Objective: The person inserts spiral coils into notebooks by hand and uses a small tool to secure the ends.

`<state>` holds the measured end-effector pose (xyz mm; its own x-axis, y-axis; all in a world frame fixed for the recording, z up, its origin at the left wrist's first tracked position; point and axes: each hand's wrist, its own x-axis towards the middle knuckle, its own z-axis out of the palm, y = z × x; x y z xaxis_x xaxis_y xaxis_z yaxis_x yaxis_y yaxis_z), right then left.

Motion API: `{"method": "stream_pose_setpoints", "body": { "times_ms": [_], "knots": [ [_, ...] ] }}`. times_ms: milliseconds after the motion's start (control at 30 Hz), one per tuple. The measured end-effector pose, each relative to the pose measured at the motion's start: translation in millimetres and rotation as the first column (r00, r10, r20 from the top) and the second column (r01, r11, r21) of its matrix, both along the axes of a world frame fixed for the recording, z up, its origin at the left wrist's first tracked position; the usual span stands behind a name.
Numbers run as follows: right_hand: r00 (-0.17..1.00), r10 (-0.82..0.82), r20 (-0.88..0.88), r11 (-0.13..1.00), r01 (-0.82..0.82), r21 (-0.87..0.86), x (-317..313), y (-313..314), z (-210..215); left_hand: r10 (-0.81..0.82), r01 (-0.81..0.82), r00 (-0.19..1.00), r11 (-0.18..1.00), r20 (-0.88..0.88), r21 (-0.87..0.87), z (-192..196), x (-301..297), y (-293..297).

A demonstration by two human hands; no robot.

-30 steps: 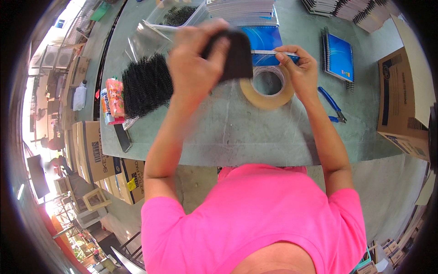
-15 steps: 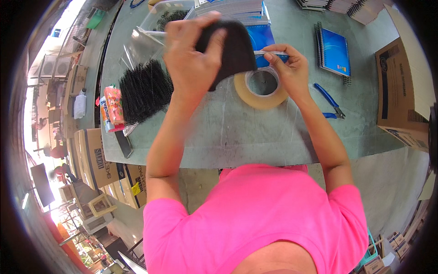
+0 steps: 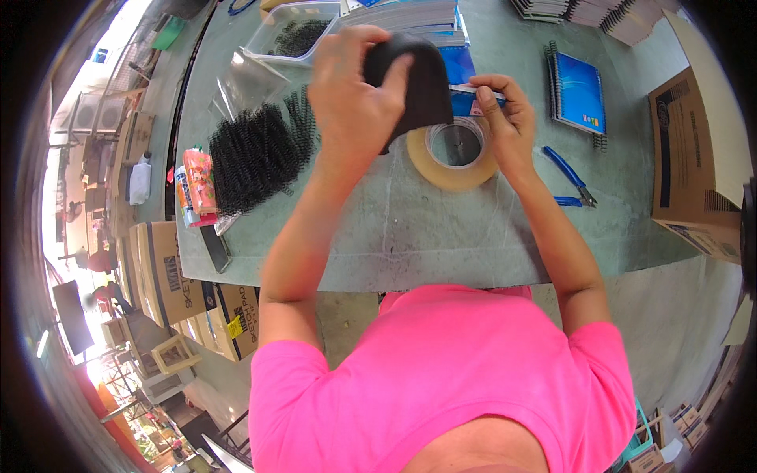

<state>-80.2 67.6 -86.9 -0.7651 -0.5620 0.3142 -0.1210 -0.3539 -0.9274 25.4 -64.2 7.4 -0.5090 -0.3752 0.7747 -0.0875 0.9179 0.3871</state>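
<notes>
My left hand (image 3: 356,102), blurred by motion, is closed round a black, flat-looking piece with a rounded end (image 3: 424,91); its kind is not clear. My right hand (image 3: 509,126) pinches the near end of a thin, pale-edged strip (image 3: 465,89) with blue beneath it, perhaps a notebook's edge, and the black piece covers its left part. Below both hands, a large roll of yellowish clear tape (image 3: 422,160) lies flat on the grey table (image 3: 394,229). Behind them stands a stack of blue-covered page blocks (image 3: 418,22).
Black spiral binding coils (image 3: 256,162) lie in a heap at left, beside colourful packets (image 3: 199,185). A clear plastic tub (image 3: 256,39) holds more coils. On the right are spiral notebooks (image 3: 579,91), blue-handled cutters (image 3: 569,169) and an open carton (image 3: 686,150).
My left hand and the black piece have shifted to the right, closer to my right hand, uncovering more of the coils and tub. My right hand has barely moved.
</notes>
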Motion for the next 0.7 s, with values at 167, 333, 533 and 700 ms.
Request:
{"method": "stream_pose_setpoints", "body": {
  "times_ms": [167,333,533,700],
  "knots": [
    [0.992,0.073,0.101,0.988,-0.058,-0.143,5,-5,8,-0.103,0.103,0.967,0.995,0.233,0.01,-1,5,17],
    [0.996,0.05,0.069,0.995,-0.043,-0.092,3,-8,2,-0.17,0.171,0.887,0.985,0.43,0.036,-13,2,24],
    [0.999,0.025,0.037,0.996,-0.021,-0.089,8,-9,2,-0.146,0.159,0.947,0.987,0.285,-0.021,-5,0,10],
    [0.999,0.037,-0.003,0.997,-0.037,-0.068,4,-4,8,-0.291,0.196,0.879,0.942,0.376,0.271,-10,34,0]
  ]
}}
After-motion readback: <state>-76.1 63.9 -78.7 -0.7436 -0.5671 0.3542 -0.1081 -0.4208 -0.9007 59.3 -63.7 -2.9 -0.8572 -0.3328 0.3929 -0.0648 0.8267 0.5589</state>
